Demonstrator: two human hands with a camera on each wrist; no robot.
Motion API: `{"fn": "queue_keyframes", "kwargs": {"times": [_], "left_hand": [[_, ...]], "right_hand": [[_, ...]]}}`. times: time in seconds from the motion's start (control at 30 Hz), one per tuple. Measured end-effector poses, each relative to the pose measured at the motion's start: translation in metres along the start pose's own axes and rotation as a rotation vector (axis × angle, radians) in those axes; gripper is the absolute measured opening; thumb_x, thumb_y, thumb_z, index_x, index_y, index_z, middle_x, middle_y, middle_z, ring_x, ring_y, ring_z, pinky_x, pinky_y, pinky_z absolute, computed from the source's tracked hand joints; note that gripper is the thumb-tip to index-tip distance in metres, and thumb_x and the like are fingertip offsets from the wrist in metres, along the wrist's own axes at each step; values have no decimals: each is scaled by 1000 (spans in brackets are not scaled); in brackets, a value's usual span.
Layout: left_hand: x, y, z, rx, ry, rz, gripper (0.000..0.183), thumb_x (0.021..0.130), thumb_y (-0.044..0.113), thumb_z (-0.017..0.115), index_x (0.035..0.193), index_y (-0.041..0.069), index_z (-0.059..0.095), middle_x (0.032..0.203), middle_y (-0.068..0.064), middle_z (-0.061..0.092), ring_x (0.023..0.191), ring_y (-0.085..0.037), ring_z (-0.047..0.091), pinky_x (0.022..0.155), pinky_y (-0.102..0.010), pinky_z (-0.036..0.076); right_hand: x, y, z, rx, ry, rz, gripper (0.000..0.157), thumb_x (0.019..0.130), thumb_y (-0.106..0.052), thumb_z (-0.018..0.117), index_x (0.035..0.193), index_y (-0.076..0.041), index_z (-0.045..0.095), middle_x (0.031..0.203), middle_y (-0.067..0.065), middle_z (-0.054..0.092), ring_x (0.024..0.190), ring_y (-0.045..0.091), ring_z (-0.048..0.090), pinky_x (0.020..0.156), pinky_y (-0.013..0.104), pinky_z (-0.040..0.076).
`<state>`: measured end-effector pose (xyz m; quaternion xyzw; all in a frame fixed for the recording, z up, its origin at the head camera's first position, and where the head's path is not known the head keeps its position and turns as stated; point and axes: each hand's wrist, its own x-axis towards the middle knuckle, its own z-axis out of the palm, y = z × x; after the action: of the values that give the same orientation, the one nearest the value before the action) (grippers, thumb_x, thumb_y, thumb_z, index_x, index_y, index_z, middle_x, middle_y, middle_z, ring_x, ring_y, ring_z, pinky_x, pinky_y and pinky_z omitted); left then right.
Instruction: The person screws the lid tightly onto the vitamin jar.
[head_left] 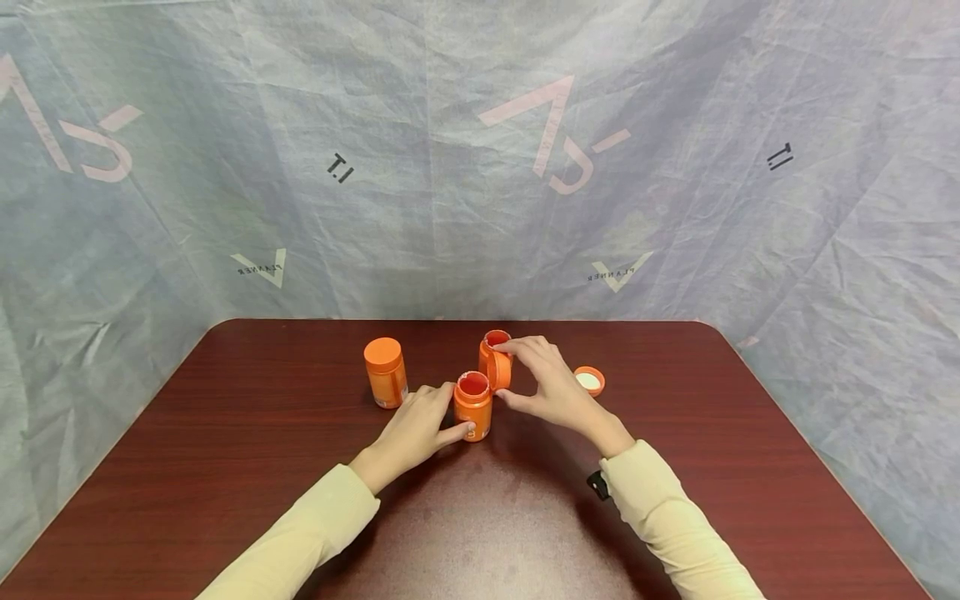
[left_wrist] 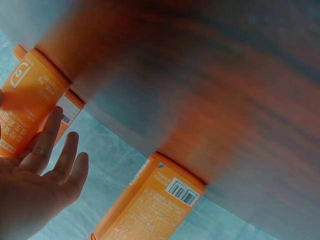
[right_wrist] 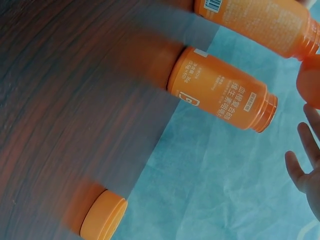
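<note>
An uncapped orange bottle (head_left: 472,412) stands upright near the table's middle, its red-rimmed mouth facing up. My left hand (head_left: 414,427) grips it from the left, thumb on the front; in the left wrist view the bottle (left_wrist: 32,100) shows white lettering beside the fingers. Between thumb and fingers, my right hand (head_left: 553,390) pinches an orange screw cap (head_left: 500,372), tilted on edge right beside the bottle's mouth. In the right wrist view this cap (right_wrist: 310,82) overlaps the bottle's neck (right_wrist: 306,50). Close behind stands a second uncapped orange bottle (right_wrist: 220,92), partly hidden in the head view.
Left of my left hand stands a third orange bottle (head_left: 386,379) with its cap on. Another orange cap (head_left: 589,381) lies with its white inside up, to the right of my right hand. A grey printed cloth (head_left: 427,167) hangs behind the dark red wooden table (head_left: 247,433).
</note>
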<state>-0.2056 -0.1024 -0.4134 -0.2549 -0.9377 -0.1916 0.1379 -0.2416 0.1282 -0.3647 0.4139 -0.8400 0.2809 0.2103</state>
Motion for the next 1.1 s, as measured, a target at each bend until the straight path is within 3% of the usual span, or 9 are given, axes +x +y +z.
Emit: {"fn": "queue_keyframes", "kwargs": {"times": [0.73,1.1], "left_hand": [[0,-1,2,-12,-13,-2,53,82,45,63,118,9,49,97,-4,65,89,-24,58,78,-41,45],[-1,0,1,-17,-30,-6,54,82,44,63,118,7,48,97,-5,65,89,-24,57,79,-41,46]], "right_hand": [[3,-4,3,35,-25,57,56,75,-26,73,122,-7,51,118,4,55,109,18,44,91,41,35],[5,-5,7,57,-30,20,49,76,-23,74,117,-8,53,114,2,58,106,18,45,89,40,35]]}}
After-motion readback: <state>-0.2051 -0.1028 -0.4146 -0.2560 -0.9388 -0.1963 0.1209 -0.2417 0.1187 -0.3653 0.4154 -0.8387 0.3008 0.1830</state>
